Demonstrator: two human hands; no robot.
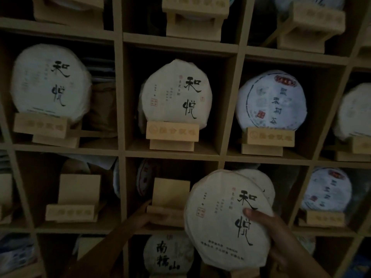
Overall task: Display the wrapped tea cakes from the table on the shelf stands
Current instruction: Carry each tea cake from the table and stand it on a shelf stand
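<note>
My right hand [267, 235] grips a round tea cake [218, 213] in white paper with black brush characters, thumb on its face. A second wrapped cake [261, 183] shows just behind it. The cake hangs in front of the lower middle shelf cell, to the right of a bare wooden stand [170, 194]. My left hand [146, 215] holds the base of that stand. A matching cake [176, 95] stands on a stand in the cell above.
The wooden grid shelf [120, 97] fills the view. Cakes stand at upper left [50, 81], upper right [271, 101] and lower right [327, 189]. A bare stand [78, 195] sits in the lower left cell. Another cake [166, 253] stands in the bottom row.
</note>
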